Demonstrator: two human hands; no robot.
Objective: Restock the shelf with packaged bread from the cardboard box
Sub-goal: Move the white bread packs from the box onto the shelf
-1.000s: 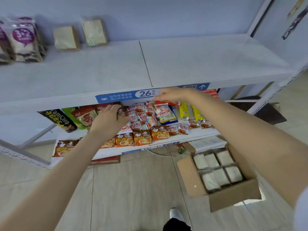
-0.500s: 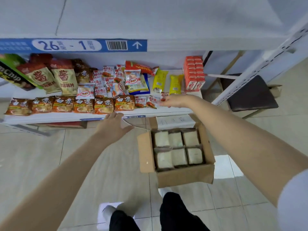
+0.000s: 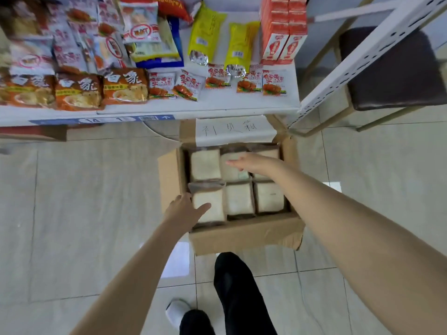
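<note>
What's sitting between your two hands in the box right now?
Head view: just the near-left bread pack by the left hand and the far-middle bread pack under the right hand. Neither hand grips anything yet.

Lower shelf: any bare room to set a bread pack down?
Narrow bare strip along the front of the shelf, before the small red-and-white sachets, right of the orange noodle packs. Slim gap between the two yellow packs. Left half is crowded, packs overlapping.
</note>
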